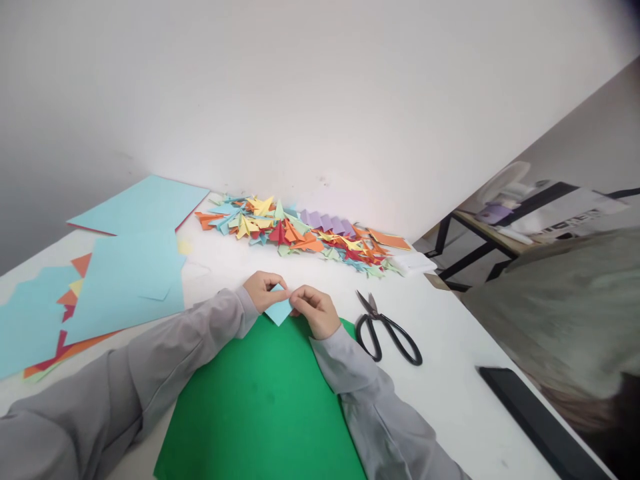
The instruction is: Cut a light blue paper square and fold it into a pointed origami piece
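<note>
A small light-blue folded paper (279,311) is held between both hands just above a large green sheet (265,407). My left hand (264,289) pinches its upper left edge. My right hand (315,311) grips its right side with curled fingers. Both arms wear grey sleeves. The paper's lower corner points down toward the green sheet.
A heap of folded coloured paper shapes (300,235) lies along the wall. Light-blue sheets (125,280) over orange and red ones lie at the left. Black scissors (387,328) rest right of my hands. A dark flat object (535,420) sits at the table's right edge.
</note>
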{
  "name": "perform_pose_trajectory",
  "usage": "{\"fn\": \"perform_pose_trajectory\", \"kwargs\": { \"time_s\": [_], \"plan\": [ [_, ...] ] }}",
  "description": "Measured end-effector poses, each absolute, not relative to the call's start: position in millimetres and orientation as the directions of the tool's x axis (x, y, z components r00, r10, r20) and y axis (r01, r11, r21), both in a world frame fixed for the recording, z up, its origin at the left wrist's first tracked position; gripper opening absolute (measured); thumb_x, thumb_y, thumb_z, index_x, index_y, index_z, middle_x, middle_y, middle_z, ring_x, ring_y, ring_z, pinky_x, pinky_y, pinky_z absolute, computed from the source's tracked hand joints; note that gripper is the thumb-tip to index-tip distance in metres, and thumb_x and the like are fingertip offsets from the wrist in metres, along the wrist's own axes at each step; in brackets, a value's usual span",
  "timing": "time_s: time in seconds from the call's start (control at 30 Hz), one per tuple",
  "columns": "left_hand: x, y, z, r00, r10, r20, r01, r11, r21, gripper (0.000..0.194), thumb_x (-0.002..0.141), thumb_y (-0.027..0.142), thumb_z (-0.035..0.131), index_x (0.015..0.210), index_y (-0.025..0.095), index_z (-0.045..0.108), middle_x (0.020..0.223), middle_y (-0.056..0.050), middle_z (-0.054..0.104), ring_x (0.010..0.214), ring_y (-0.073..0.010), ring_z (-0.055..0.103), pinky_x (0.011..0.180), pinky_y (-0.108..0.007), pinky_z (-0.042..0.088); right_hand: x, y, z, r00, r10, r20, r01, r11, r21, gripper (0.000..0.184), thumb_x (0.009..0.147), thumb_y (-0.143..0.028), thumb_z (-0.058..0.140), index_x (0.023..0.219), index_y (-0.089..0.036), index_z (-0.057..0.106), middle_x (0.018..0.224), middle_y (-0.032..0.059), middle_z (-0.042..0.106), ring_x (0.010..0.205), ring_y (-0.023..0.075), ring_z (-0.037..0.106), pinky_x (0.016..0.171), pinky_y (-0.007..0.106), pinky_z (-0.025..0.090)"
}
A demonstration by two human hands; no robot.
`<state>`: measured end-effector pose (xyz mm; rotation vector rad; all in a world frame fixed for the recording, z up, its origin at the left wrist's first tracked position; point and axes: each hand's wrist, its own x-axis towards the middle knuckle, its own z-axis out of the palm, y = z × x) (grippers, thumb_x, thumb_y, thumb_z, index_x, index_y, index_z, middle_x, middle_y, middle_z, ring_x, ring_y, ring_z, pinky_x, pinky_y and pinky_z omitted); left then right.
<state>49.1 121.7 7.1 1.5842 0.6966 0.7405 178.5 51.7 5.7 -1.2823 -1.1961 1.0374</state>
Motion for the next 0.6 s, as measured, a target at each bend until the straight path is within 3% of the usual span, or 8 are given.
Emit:
{"fn": "perform_pose_trajectory", "kwargs": {
  "time_s": [0.33, 0.5, 0.6],
  "plan": [
    [50.7, 121.7, 10.9, 0.577, 0.816, -0.045, 0.035, 0.031, 0.999, 0.019, 0.050, 0.025, 0.066, 0.052, 0.009, 0.056, 0.037, 0.005, 0.045, 0.037, -0.0035, 0.036, 0.038, -0.017, 0.026, 181.4, 54.6, 9.3, 0.070, 0.998, -0.002, 0.024, -0.004, -1.000, 0.009, 0.056, -0.023, 0.054, 0.049, -0.018, 0.054, 0.038, -0.0037, 0.055, 0.039, 0.0101, 0.048, 0.045, 0.023, 0.037],
    [49.6, 134.7, 10.4, 0.380, 0.896, -0.229, -0.207, 0.323, 0.924, 0.029, 0.049, 0.029, 0.069, 0.053, 0.014, 0.044, 0.037, 0.006, 0.044, 0.037, -0.0102, 0.047, 0.037, -0.022, 0.036, 183.7, 51.4, 7.7, 0.070, 0.997, 0.032, 0.035, 0.029, -0.999, 0.012, 0.056, -0.018, 0.051, 0.045, -0.017, 0.054, 0.037, -0.0031, 0.054, 0.037, 0.0084, 0.045, 0.043, 0.021, 0.035],
    [48.9, 136.6, 9.1, 0.414, 0.887, -0.203, -0.266, 0.332, 0.905, 0.032, 0.046, 0.028, 0.071, 0.054, 0.014, 0.043, 0.038, 0.006, 0.046, 0.038, -0.0117, 0.050, 0.039, -0.025, 0.041, 182.1, 50.1, 6.4, 0.084, 0.995, 0.047, 0.051, 0.043, -0.998, 0.011, 0.057, -0.019, 0.052, 0.047, -0.017, 0.054, 0.038, -0.0030, 0.054, 0.039, 0.0086, 0.046, 0.045, 0.021, 0.036]
  ]
}}
